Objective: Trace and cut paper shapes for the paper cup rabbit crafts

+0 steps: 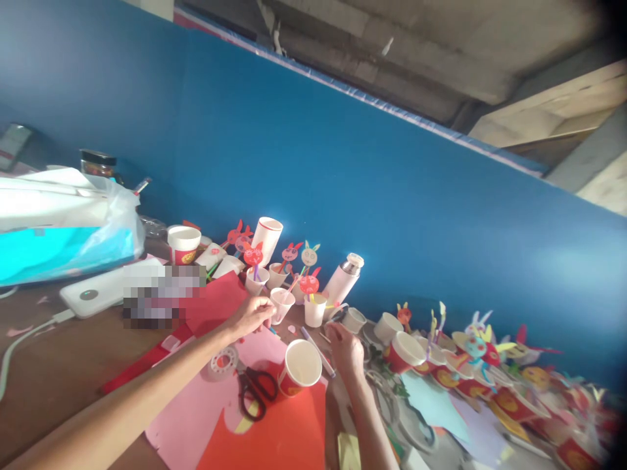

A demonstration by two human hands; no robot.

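My left hand (252,316) is closed with its fingertips pressed together, beside a white paper cup (282,305) that has a straw standing in it. What that pinch holds, if anything, is too small to tell. Opposite it, my right hand (347,347) is curled shut near a small cup (353,320); its fingertips are partly hidden. Between the hands lie a purple-and-white pen (318,352) and a small pink paper scrap (291,329). Closer to me, an open paper cup (302,365) stands beside black-handled scissors (255,391) and a tape roll (224,362).
Paper animal heads on straws stand in cups (315,309) along the blue partition (343,183). A thermos (344,281) stands behind. Many decorated cups (406,351) crowd the right. Red paper (274,431) covers the front; a white power bank (98,290) lies left.
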